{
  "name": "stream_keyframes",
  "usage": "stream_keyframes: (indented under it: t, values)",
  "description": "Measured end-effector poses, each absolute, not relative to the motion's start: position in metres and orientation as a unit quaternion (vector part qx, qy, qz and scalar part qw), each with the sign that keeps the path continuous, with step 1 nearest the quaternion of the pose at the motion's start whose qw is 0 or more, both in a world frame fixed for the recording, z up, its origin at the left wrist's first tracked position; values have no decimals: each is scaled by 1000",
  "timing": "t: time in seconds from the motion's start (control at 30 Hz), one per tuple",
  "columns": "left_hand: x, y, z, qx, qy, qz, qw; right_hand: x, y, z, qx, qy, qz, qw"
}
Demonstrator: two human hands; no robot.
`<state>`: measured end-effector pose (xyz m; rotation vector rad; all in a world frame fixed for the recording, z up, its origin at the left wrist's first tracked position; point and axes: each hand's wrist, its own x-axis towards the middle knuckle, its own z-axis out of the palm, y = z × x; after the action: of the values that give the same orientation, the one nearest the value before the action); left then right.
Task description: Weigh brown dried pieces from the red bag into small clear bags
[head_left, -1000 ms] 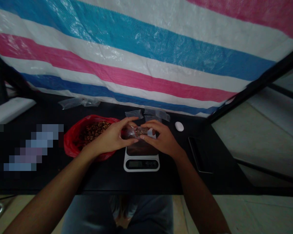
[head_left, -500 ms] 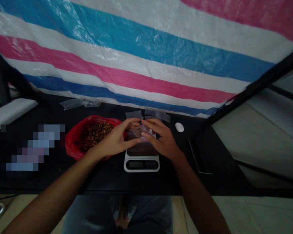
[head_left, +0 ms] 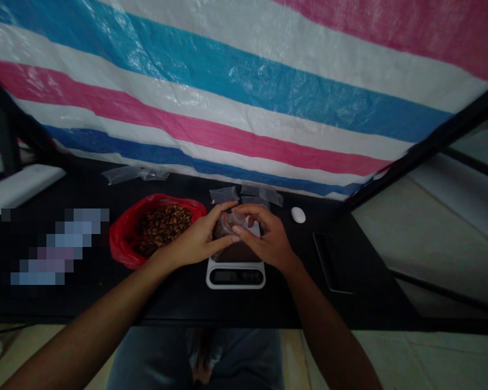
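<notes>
Both hands meet over a small white kitchen scale (head_left: 236,276) on a black table (head_left: 179,300). My left hand (head_left: 195,244) and my right hand (head_left: 266,238) pinch a small clear plastic bag (head_left: 228,223) with dark contents between their fingers, just above the scale's platform. To the left of my left hand lies an open red bag (head_left: 124,238) filled with brown seeds (head_left: 162,225).
Several empty clear bags (head_left: 248,193) lie behind the scale, and more (head_left: 136,173) lie at the back left. A small white oval object (head_left: 298,215) and a dark phone (head_left: 331,262) sit to the right. A striped tarp (head_left: 244,97) hangs behind the table.
My two hands have drawn closer together around the small bag, folding it tighter. The view has shifted slightly.
</notes>
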<state>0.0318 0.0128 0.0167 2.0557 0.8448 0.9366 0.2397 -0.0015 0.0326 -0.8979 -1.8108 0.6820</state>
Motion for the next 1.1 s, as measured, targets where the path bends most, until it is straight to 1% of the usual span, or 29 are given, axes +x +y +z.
stream_keyframes:
  t: [0.17,0.27,0.47,0.6,0.77,0.83,0.9,1.0,1.1]
  values:
    - [31,12,16,800,333,363,343,238,-3,33,-361,-729,285,506]
    - [31,12,16,802,334,371,327,237,-2,32,-354,-708,314,524]
    - [31,12,19,803,338,391,299,241,-1,33,-345,-694,347,527]
    - [31,12,18,803,328,399,297,241,3,33,-339,-675,363,546]
    - [36,12,17,762,328,467,306,248,15,26,-378,-621,370,579]
    - [38,12,17,740,340,485,319,252,19,23,-388,-629,377,559]
    - [40,12,17,729,358,472,344,255,19,22,-390,-666,376,513]
    - [40,12,17,714,382,457,368,257,16,24,-396,-750,319,422]
    - [40,10,19,682,395,492,370,258,13,27,-404,-809,254,344]
